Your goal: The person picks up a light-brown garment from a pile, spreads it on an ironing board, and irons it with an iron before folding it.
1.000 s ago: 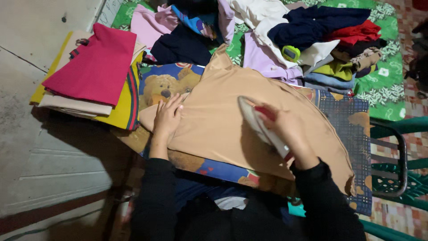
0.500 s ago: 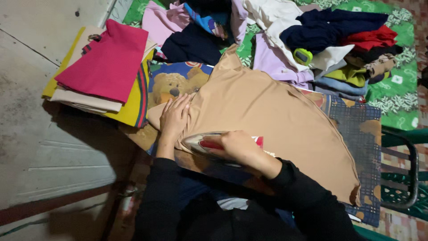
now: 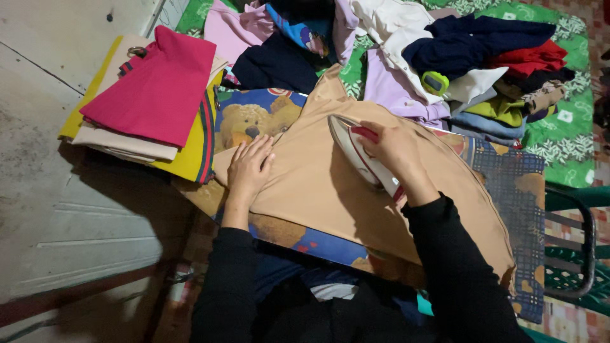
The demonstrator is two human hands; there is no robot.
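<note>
Iron (image 3: 359,154) (gripped) presses tan cloth (image 3: 330,184).

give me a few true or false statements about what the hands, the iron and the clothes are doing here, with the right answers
1. The right hand grips the iron on the tan garment. True.
2. The left hand lifts the garment off the surface. False: it lies flat, palm down, on the garment's left edge.
3. A folded red cloth tops the stack at the left. True.
4. The iron stands upright on its heel beside the garment. False: its soleplate is down on the cloth, tip pointing away from the person.
5. An unfolded heap of clothes lies beyond the garment. True.
</note>
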